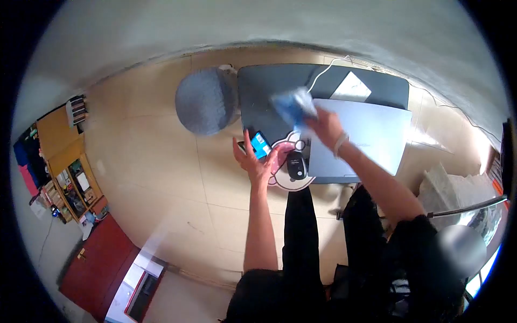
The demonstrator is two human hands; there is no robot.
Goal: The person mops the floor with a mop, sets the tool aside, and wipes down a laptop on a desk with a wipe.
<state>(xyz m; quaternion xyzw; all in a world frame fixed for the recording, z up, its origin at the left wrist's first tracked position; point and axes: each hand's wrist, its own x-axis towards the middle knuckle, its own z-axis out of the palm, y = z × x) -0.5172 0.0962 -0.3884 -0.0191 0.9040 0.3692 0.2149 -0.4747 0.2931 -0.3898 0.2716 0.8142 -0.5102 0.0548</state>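
Note:
Over the middle of the dark table, my right hand grips a blue and white item, blurred by motion. My left hand is at the table's left front edge with fingers spread, beside a small bright blue object; whether it holds that object is unclear. Between my hands lies a pink and white mouse pad with a black mouse on it. A closed grey laptop rests right of the mouse, partly behind my right forearm.
A white sheet or card and a white cable lie behind the laptop. A round grey stool stands left of the table. Plastic-wrapped things are at the right. Shelves and a red door are far left.

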